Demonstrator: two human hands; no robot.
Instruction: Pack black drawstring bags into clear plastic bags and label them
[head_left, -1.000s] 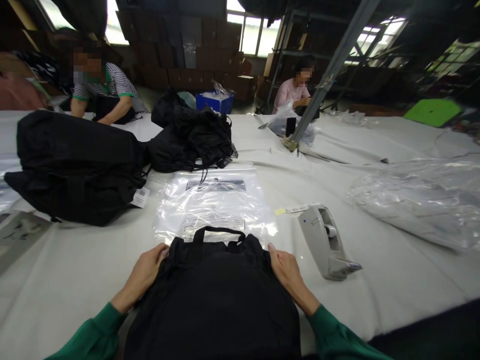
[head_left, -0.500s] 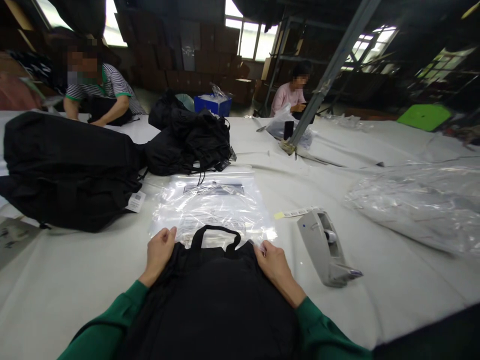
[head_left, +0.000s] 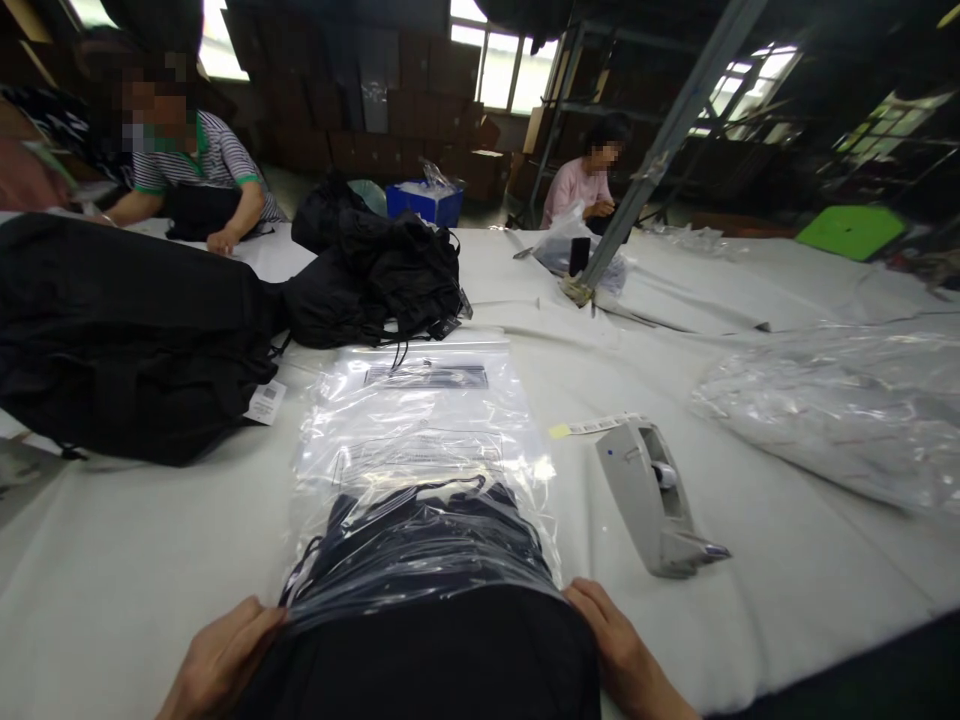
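A black fabric bag (head_left: 427, 650) lies flat in front of me, its handle end inside a clear plastic bag (head_left: 420, 410) with printed text. The lower part of the black bag is still uncovered. My left hand (head_left: 225, 655) pinches the left corner of the plastic bag's opening. At the opposite corner my right hand (head_left: 619, 640) grips the plastic edge beside the black bag. Between the two hands the plastic's rim is stretched across the black fabric.
A grey tape dispenser (head_left: 649, 500) and a label strip (head_left: 600, 425) lie to the right. Further right is a pile of clear plastic bags (head_left: 840, 410). Black bags (head_left: 135, 330) are heaped at left. Two people (head_left: 202, 170) sit across the table, near a metal post (head_left: 675, 130).
Both hands have moved towards me and apart, shifting from the black bag's top corners to the plastic's rim. The plastic now covers the handle and upper part of the black bag.
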